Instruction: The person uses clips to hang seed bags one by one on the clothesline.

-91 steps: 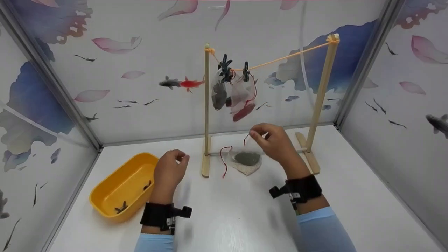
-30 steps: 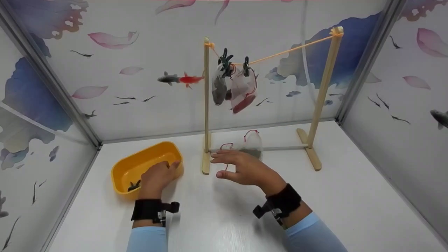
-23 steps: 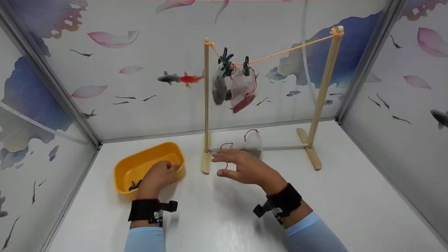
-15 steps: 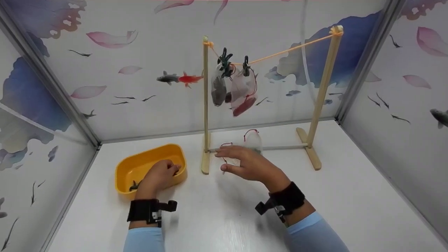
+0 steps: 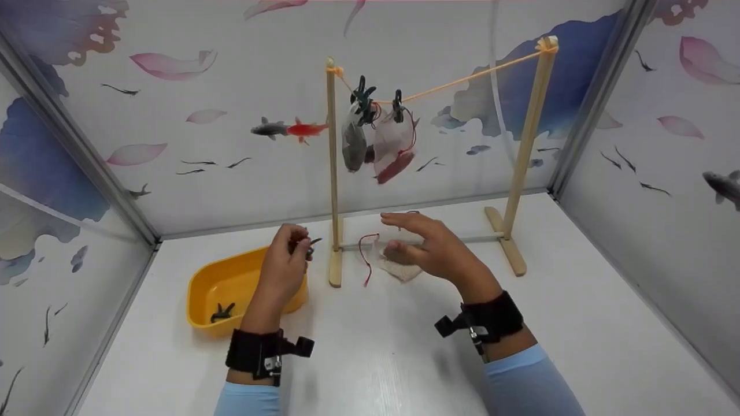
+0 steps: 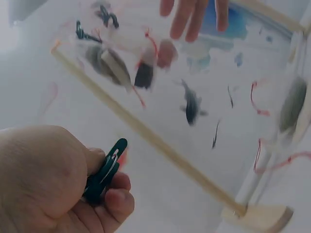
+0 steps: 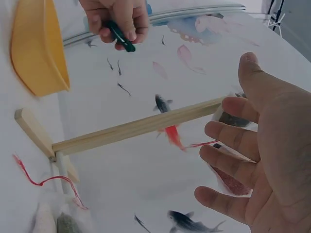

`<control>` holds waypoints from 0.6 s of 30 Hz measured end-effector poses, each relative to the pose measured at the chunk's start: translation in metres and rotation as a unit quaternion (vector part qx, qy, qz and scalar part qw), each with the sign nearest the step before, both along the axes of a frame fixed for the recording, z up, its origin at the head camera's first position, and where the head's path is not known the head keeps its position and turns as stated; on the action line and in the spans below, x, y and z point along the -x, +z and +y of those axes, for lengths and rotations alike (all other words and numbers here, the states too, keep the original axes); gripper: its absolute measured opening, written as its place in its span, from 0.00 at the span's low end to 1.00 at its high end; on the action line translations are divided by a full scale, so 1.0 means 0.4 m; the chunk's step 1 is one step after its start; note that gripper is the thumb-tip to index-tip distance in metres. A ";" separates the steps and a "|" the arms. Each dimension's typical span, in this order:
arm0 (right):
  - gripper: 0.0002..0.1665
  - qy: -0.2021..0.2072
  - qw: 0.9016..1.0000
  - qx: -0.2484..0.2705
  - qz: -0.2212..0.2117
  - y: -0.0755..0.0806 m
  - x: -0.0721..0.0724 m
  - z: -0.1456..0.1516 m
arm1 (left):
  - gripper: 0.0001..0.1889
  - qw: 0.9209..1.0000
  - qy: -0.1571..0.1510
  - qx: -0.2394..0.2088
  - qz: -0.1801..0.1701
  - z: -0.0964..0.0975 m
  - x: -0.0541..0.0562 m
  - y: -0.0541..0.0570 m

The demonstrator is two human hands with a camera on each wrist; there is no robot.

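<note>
My left hand [image 5: 283,257] pinches one green clip [image 6: 102,180] between thumb and fingers. The clip's handles project beyond the fingertips, toward the left post [image 5: 332,162] of the rack. This hand is raised at the right end of the tub [image 5: 231,283], with the wrist above the rim. A loose clip [image 5: 222,312] lies inside the tub, near its front wall.

My right hand [image 5: 442,251] holds nothing. Its fingers are spread, with the thumb apart from them. In the head view it covers part of the pale bag [image 5: 402,271], which lies on the table [image 5: 370,358] between the posts. The green bag [image 7: 67,223] lies directly beside the pale one. A red drawstring [image 5: 363,260] trails to the left.

The cord [image 5: 468,77] runs from the left post to the right post [image 5: 529,138] and sags nearer the left. A clip cluster [image 5: 362,101] secures the grey bag [image 5: 353,147]. A single clip [image 5: 398,107] to its right secures the red bag [image 5: 394,167]. A dark bag [image 5: 370,153] hangs between these two, partly hidden; I cannot tell which clip bears it. A rod [image 5: 474,237] joins the posts at the base.
</note>
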State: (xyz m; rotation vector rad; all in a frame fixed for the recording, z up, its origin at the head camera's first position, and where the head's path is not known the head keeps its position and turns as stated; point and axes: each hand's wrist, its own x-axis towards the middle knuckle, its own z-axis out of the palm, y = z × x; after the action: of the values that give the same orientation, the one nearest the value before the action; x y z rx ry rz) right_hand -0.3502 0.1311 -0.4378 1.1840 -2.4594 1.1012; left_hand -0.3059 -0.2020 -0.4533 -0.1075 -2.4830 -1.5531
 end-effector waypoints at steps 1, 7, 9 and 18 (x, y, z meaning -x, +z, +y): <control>0.35 -0.006 1.000 0.005 0.010 0.004 0.001 0.008 | 0.10 0.999 -0.012 -0.029 0.006 0.028 -0.005 0.007; 0.37 -0.020 0.998 0.045 0.035 0.027 0.002 0.054 | 0.19 0.988 -0.088 -0.125 0.027 0.185 -0.020 0.023; 0.38 -0.012 0.999 0.045 0.026 0.032 -0.001 0.061 | 0.18 0.984 -0.112 -0.132 0.030 0.224 -0.020 0.020; 0.29 0.029 0.999 0.034 0.006 0.037 -0.015 0.048 | 0.18 0.954 -0.191 -0.229 0.029 0.305 -0.014 0.016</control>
State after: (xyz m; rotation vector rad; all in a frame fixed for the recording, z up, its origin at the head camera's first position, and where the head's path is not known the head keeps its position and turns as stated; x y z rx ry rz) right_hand -0.3442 0.1502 -0.4229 1.2437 -2.3728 1.1804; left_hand -0.3001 -0.0802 -0.4470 -0.5763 -2.0707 -2.2008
